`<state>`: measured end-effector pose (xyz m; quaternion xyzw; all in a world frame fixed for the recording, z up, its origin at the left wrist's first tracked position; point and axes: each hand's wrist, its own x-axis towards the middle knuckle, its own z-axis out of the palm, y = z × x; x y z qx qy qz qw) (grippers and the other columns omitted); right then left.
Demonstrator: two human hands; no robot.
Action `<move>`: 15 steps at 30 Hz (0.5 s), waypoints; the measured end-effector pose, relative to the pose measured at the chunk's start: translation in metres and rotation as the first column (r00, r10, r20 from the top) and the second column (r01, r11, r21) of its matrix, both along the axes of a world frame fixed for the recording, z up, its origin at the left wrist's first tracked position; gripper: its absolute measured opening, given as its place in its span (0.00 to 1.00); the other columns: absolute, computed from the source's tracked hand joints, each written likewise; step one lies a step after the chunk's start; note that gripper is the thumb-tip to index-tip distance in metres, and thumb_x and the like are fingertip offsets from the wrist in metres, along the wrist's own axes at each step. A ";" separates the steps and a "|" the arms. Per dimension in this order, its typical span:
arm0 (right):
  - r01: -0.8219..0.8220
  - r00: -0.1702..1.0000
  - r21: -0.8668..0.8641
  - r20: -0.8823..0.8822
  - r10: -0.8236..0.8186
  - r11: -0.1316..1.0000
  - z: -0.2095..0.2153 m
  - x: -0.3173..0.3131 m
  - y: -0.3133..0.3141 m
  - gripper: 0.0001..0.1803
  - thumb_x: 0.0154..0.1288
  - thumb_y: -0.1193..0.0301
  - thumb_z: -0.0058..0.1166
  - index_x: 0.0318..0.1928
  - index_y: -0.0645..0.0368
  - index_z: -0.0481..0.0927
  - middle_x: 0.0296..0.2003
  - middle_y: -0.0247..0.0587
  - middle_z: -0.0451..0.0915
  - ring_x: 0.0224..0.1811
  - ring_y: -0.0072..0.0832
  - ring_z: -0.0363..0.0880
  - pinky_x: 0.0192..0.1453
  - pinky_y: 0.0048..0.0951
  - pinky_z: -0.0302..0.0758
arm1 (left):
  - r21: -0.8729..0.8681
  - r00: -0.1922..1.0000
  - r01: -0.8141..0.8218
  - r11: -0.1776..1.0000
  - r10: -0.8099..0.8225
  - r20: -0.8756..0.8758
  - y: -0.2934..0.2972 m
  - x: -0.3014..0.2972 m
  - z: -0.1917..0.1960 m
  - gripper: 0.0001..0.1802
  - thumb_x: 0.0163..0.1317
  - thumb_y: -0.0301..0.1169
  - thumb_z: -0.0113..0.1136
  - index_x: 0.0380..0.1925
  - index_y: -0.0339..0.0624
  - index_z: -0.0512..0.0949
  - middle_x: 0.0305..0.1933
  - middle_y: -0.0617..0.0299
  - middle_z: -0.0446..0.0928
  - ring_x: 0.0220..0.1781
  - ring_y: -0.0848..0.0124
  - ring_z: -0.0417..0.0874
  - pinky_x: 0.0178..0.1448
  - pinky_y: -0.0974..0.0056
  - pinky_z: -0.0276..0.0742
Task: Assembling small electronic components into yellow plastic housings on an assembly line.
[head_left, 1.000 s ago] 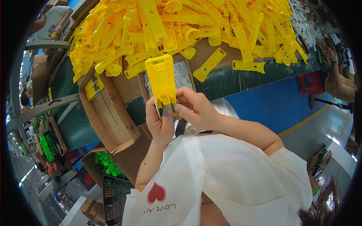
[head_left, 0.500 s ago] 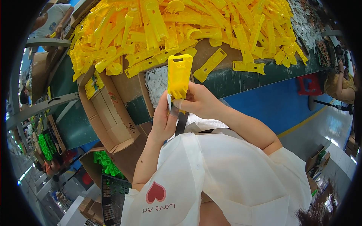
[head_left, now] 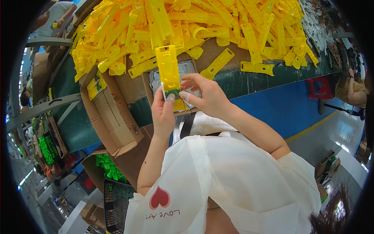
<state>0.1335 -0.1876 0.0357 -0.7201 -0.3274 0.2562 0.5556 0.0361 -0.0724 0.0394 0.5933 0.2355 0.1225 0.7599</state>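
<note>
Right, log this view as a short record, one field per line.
Left hand: gripping the lower end of a yellow plastic part
Right hand: at the part's right edge; contact unclear
On the part: small green piece, by the left thumb
Beyond: white pieces in a small cardboard box; heap of yellow parts
Left: long cardboard box
Lower left: green parts, black basket

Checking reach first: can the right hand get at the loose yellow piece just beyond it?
Probably yes: the right hand looks close, and no other piece visibly lies over the loose yellow piece.
</note>
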 end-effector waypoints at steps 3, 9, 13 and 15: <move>-0.021 0.958 0.089 0.285 -0.006 0.996 0.004 -0.004 0.002 0.18 0.51 0.72 0.58 0.42 0.60 0.69 0.32 0.40 0.74 0.33 0.29 0.75 0.38 0.25 0.73 | -0.256 0.987 0.113 0.960 -0.078 0.143 0.012 -0.005 0.000 0.22 0.65 0.40 0.30 0.51 0.38 0.63 0.44 0.57 0.71 0.47 0.68 0.73 0.51 0.64 0.68; -0.037 0.880 0.075 0.476 -0.003 0.997 0.008 -0.006 0.007 0.14 0.50 0.75 0.58 0.37 0.62 0.70 0.26 0.40 0.71 0.28 0.30 0.74 0.31 0.25 0.71 | -0.572 0.983 0.114 0.812 -0.007 0.186 0.004 -0.003 -0.003 0.20 0.66 0.39 0.33 0.53 0.40 0.62 0.51 0.59 0.67 0.53 0.68 0.69 0.57 0.61 0.64; -0.049 0.881 0.023 0.473 0.033 0.999 0.003 -0.005 0.011 0.12 0.51 0.75 0.56 0.36 0.63 0.70 0.26 0.41 0.72 0.27 0.28 0.73 0.31 0.24 0.71 | -0.551 0.991 0.029 0.834 0.050 0.128 0.000 -0.006 -0.009 0.20 0.66 0.40 0.35 0.53 0.41 0.62 0.51 0.59 0.67 0.52 0.68 0.70 0.57 0.61 0.65; -0.127 0.990 0.159 -0.040 0.135 0.979 0.008 0.005 0.011 0.15 0.52 0.75 0.56 0.40 0.63 0.70 0.30 0.40 0.74 0.27 0.25 0.73 0.35 0.21 0.72 | -0.532 0.983 0.015 0.847 0.086 0.165 0.003 -0.009 -0.002 0.21 0.65 0.40 0.36 0.53 0.39 0.62 0.51 0.57 0.68 0.51 0.67 0.71 0.57 0.60 0.66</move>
